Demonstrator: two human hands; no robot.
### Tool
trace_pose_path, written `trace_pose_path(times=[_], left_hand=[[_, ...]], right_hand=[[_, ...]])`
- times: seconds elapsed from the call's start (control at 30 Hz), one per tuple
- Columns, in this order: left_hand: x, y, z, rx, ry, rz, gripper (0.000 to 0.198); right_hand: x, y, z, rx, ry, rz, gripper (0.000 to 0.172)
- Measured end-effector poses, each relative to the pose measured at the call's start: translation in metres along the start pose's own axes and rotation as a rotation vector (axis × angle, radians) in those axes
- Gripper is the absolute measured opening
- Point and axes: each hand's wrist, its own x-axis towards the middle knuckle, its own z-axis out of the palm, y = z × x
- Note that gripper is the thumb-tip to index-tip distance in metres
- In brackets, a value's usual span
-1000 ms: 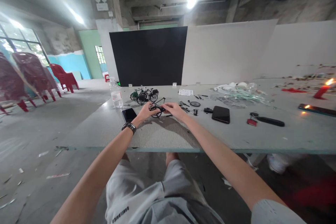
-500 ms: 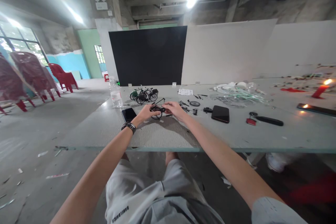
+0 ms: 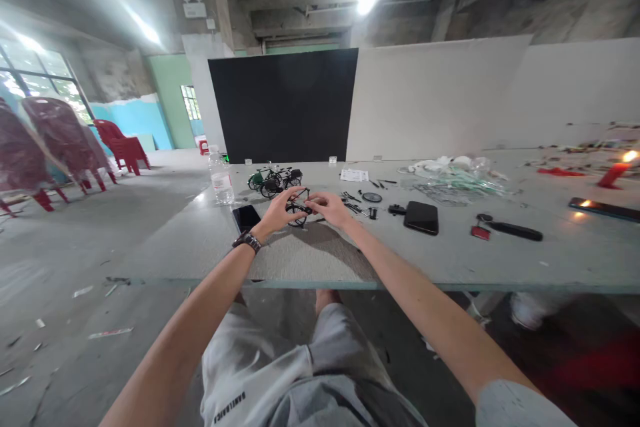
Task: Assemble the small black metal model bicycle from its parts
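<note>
Between my hands is a partly built miniature bicycle (image 3: 297, 219), dark, with a spoked wheel low down and thin frame tubes above. My left hand (image 3: 277, 213), a watch on its wrist, grips it from the left, thumb by the wheel and forefinger up at the frame. From the right, my right hand (image 3: 329, 207) pinches the frame near its middle; the fingertips partly hide what they touch. Just behind stand finished miniature bicycles (image 3: 273, 181), one with a green part. Small black parts (image 3: 353, 205) and a loose wheel (image 3: 371, 197) lie right of my right hand.
A phone (image 3: 246, 218) and a water bottle (image 3: 221, 180) are at the left. To the right lie a black flat device (image 3: 421, 217), a black-handled tool (image 3: 515, 231), plastic bags (image 3: 457, 173) and a lit red candle (image 3: 613, 175). A paper sheet (image 3: 354, 175) lies farther back.
My left forefinger has lifted from low beside the wheel to the upper frame. The miniature bicycle has turned somewhat, its frame now more upright. My right hand has shifted slightly left.
</note>
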Motion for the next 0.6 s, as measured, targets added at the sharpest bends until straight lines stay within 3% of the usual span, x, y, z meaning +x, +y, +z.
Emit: trace_pose_path(times=[0.17,0.33,0.47,0.6], left_hand=[[-0.0031,0.0068,-0.0013,-0.086,-0.041,0.038,0.086],[-0.0026,0.0092,-0.0013,-0.084,-0.082,0.04,0.072],[0.0014,0.0051,0.0003,-0.039,-0.045,0.115,0.062],[0.003,0.0052,0.0012,-0.086,-0.059,0.079,0.052]], right_hand=[[-0.0007,-0.0043,-0.0003,-0.031,-0.005,0.033,0.051],[0.0008,-0.0058,-0.0011,-0.094,-0.011,0.038,0.054],[0.0013,-0.0058,-0.0001,-0.11,-0.004,0.006,0.056],[0.0011,-0.0067,0.0015,-0.16,0.01,-0.044,0.061]])
